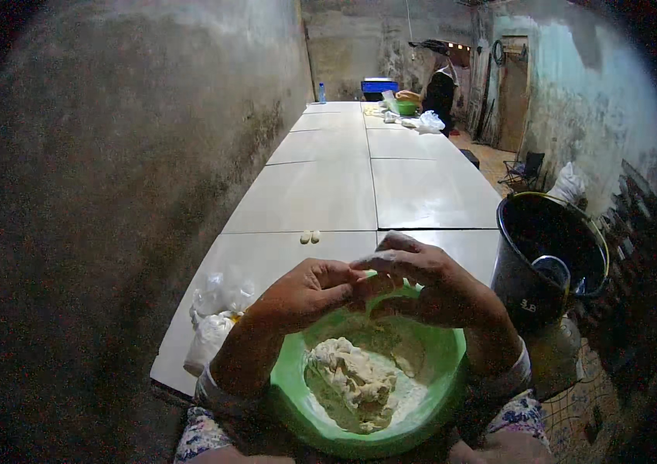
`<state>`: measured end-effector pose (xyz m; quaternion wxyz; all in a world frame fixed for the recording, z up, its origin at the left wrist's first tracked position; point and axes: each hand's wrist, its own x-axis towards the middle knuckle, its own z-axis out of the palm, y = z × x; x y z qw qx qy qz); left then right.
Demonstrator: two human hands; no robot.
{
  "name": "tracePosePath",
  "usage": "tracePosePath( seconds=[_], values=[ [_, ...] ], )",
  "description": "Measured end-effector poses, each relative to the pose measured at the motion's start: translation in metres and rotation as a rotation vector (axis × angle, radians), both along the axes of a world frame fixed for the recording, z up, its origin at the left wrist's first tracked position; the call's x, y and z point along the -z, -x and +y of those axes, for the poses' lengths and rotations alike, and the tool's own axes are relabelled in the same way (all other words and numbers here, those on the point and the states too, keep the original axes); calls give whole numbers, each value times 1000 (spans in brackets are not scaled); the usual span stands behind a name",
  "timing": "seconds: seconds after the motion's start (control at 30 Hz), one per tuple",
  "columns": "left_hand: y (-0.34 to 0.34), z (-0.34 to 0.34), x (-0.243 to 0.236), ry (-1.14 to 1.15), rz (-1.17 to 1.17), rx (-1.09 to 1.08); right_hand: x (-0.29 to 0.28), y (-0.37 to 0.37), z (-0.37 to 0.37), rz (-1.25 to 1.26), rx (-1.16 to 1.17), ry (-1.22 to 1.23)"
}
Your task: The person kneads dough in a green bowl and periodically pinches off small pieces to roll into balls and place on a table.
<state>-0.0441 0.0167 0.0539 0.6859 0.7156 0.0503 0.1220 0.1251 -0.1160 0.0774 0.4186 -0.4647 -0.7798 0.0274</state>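
Note:
A green bowl [452, 387] sits close to my body with a rough lump of pale dough [350, 379] and loose flour in it. Above the bowl's far rim, my left hand [309, 290] and my right hand [429, 278] meet at the fingertips. The left fingers are closed in a pinch. My right fingers, whitened with flour, curl in against them. Whatever lies between the fingertips is too hidden to make out. Just beyond my hands, two small pale dough pieces [310, 237] rest side by side on the white tiled table [297, 193].
White plastic bags [212, 332] stand left of the bowl. To the right is a big black bucket [533, 301] with a clear container inside. A person [440, 89] stands at the far end by another green bowl [406, 107], a blue crate [379, 87] and a bottle [321, 93].

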Motion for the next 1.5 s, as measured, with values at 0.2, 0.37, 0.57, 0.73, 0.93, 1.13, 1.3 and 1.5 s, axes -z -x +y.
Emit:
tracePosePath(
  seconds=[0.2,0.37,0.57,0.73,0.93,1.13,1.3,1.5],
  values=[
    [3,-4,-5,-17,-1,-11,1,-5,1,-66,-23,67],
    [2,-1,-3,-11,-31,2,3,-7,5,-43,-94,37],
    [1,-5,-6,5,8,-79,9,-9,8,17,-118,-50],
    [4,8,-3,-97,-20,-20,0,-7,0,23,-38,49],
    [0,7,1,-156,-83,-15,2,-7,4,149,-63,-1],
    [2,4,0,-170,-17,-88,3,-7,5,105,-66,95],
    [0,7,2,-103,-60,-53,7,-11,8,87,-53,23],
    [-1,-4,-5,-43,-37,-109,0,-1,2,83,-13,91]
  ],
)
